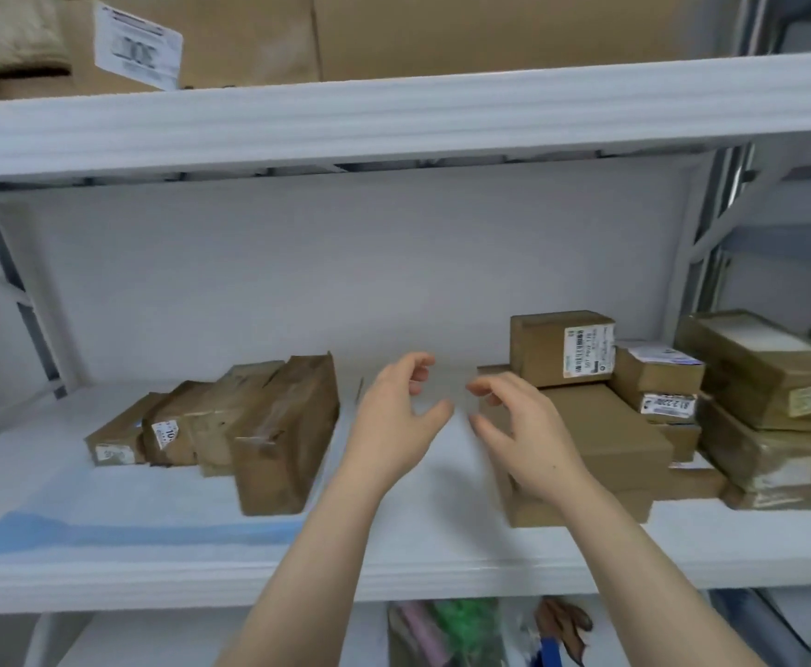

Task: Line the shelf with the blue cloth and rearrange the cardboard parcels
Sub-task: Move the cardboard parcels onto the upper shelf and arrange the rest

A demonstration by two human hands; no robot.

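On the middle shelf (586,565), along its left front edge: blue cloth (129,529), flat, passing under the left row of parcels (230,426). Right end and far edge too pale to trace; extent under the right stack of parcels (659,373) not determinable.

Left row: taped brown parcels leaning side by side, front ends toward the shelf edge. Right stack: labelled box (557,349) on top of a wide flat box (606,426), further parcels piled beside and behind. All parcels shut; contents hidden.

Left hand (398,421) and right hand (524,435) in the gap between the two groups, above the shelf board, fingers loosely curled, thumbs apart, grasping nothing. Right hand just in front of the flat box; contact not confirmed.

Step in hand, by judgement: rearranging, with lining at least partly done. Next move, probably: transfer of a parcel from the right stack. Calls for a two-handed hold on opposite sides. Remove the labelled box first, or keep the flat box level to prevent the upper load from sliding.

Above, on the upper shelf (394,122): large cartons (442,36), one with a white label. Below: bags (461,628), green and pink contents, not identifiable.
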